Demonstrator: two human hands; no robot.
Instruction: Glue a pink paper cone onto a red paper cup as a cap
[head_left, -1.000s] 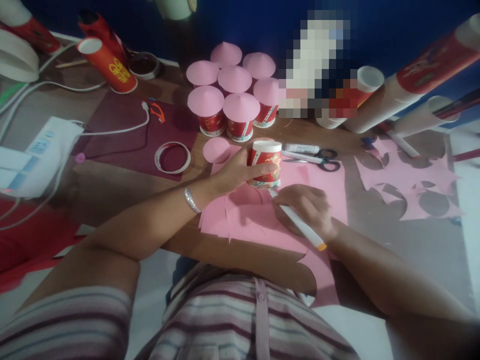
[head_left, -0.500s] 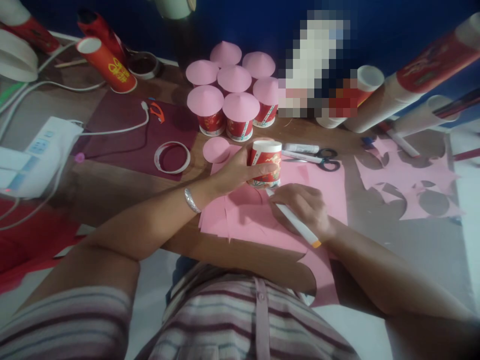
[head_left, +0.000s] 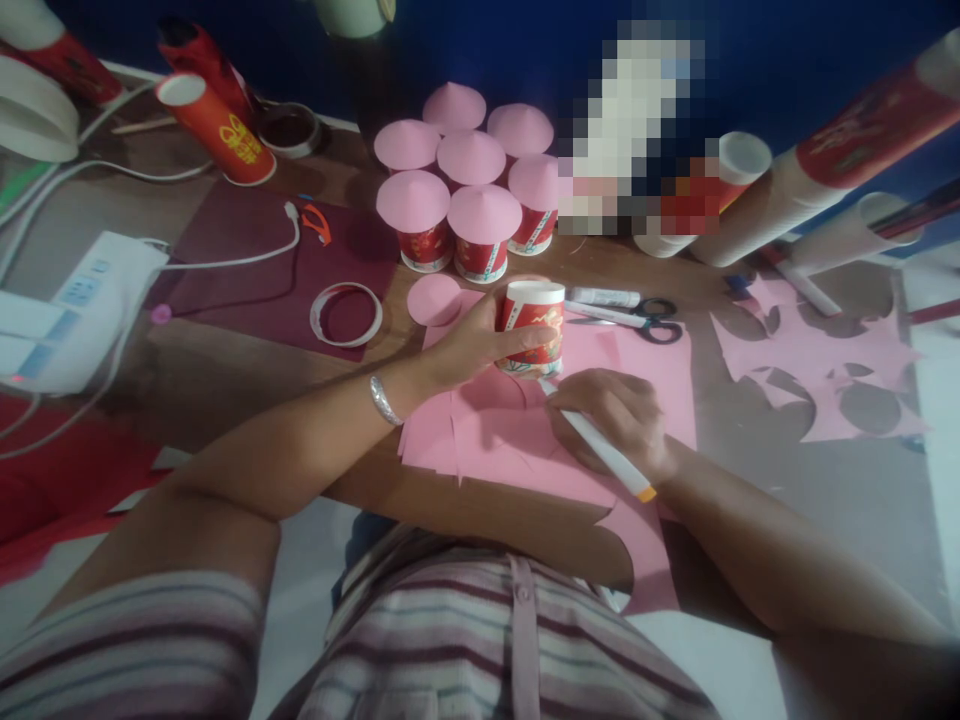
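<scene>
My left hand point(head_left: 474, 345) is wrapped round a red and white paper cup point(head_left: 534, 325) that stands upside down on a pink paper sheet point(head_left: 525, 435). My right hand point(head_left: 613, 418) grips a white pen point(head_left: 607, 455) with an orange end. The pen's tip touches the paper at the foot of the cup. A silver bracelet point(head_left: 384, 400) sits on my left wrist. A cut pink paper circle point(head_left: 433, 298) lies just left of the cup.
Several red cups with pink cone lids point(head_left: 469, 195) stand behind. Scissors point(head_left: 637, 318) and a white marker point(head_left: 604, 296) lie right of the cup. Pink offcuts point(head_left: 817, 360) lie at right, a tape ring point(head_left: 345, 315) and a power strip point(head_left: 82, 300) at left. Cardboard tubes point(head_left: 847, 140) lean at the back.
My right hand and the pen shifted slightly along the cup's base and came back to about where they were. The left hand and the cup stayed still.
</scene>
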